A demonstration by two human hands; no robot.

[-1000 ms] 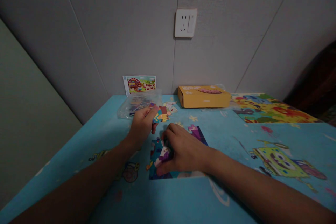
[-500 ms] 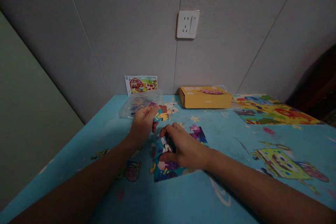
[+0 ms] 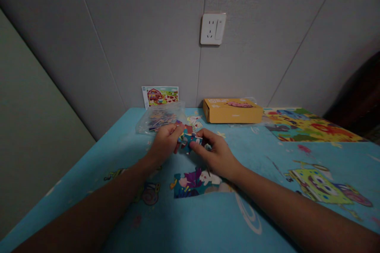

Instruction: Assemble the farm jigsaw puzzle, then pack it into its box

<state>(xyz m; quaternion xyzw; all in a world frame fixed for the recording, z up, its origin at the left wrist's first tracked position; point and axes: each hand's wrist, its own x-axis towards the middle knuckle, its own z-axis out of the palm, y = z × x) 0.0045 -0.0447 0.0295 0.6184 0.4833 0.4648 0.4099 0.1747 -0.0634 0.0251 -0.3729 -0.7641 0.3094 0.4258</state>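
Note:
My left hand (image 3: pixel 165 141) is closed on several jigsaw puzzle pieces (image 3: pixel 187 128), the visible ones red-brown and multicoloured. Pinched in my right hand (image 3: pixel 216 152) is a teal jigsaw puzzle piece (image 3: pixel 190 142). It overlaps the left hand's pieces, and I cannot tell whether they touch. Below both hands, a joined strip of puzzle pieces (image 3: pixel 190 188) lies flat on the blue cloth, showing purple plants and a white animal. My right wrist is close to the strip's right end.
Behind my left hand lies a clear plastic bag (image 3: pixel 162 116) of puzzle pieces. A small farm picture card (image 3: pixel 162 96) leans on the wall. Further right are a yellow box (image 3: pixel 234 111) and a colourful assembled puzzle (image 3: pixel 308 126). The blue cloth (image 3: pixel 142 225) has cartoon prints.
My right hand has lifted the teal rabbit piece off the strip and brought it up beside the pieces in my left hand. The left hand has shifted slightly right.

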